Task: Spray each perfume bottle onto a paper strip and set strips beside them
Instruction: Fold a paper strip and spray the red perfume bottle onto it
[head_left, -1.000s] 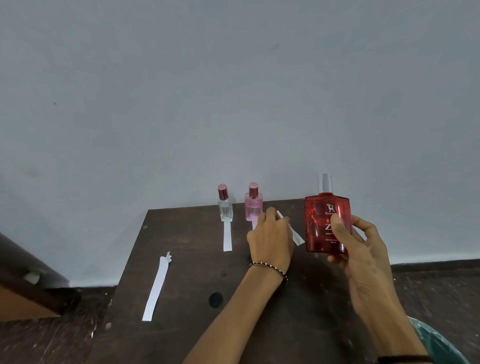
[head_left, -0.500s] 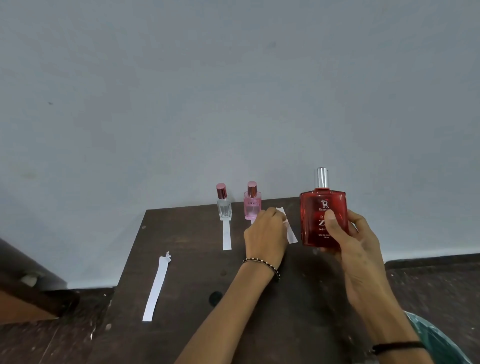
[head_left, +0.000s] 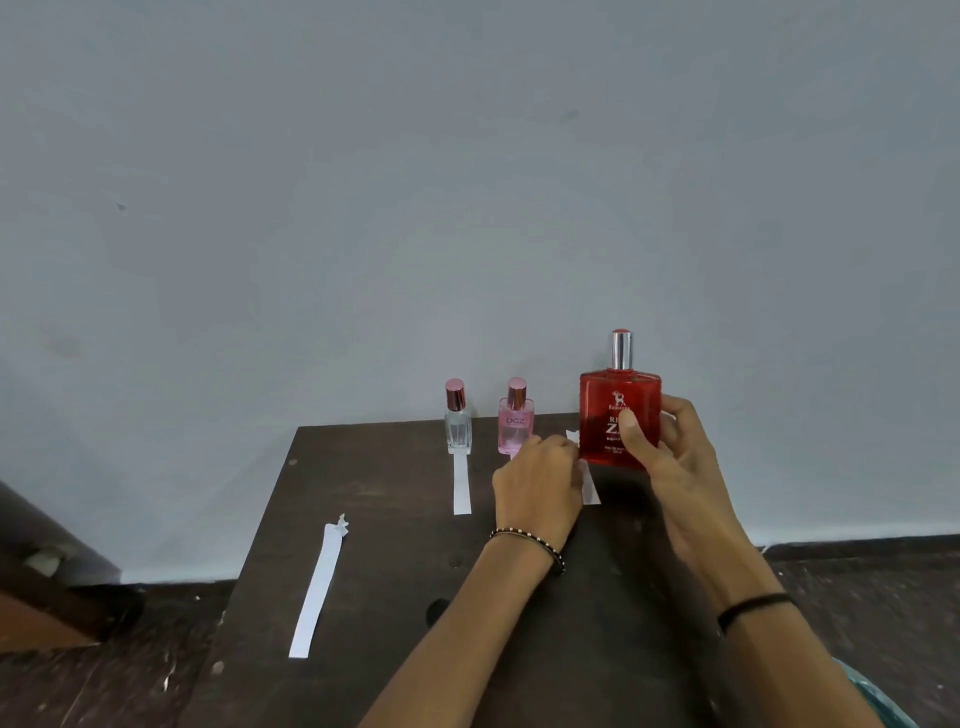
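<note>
My right hand (head_left: 670, 457) grips a large red perfume bottle (head_left: 618, 410) with a silver sprayer, held upright just above the dark table (head_left: 384, 597) at its back right. My left hand (head_left: 540, 486) presses down on a white paper strip (head_left: 589, 486) lying just left of and below that bottle; most of the strip is hidden. A small clear bottle (head_left: 458, 422) and a small pink bottle (head_left: 515, 422), both with pink caps, stand at the back edge. A short strip (head_left: 461, 486) lies in front of the clear bottle.
A long loose paper strip (head_left: 318, 590) lies on the table's left side. A pale wall rises right behind the bottles. A dark wooden piece (head_left: 47, 571) sits low at the left, and the floor (head_left: 872, 577) shows on both sides of the table.
The red bottle has moved left and slightly down toward the table's back edge. The strip under my left hand has turned from slanted to nearly straight on the table.
</note>
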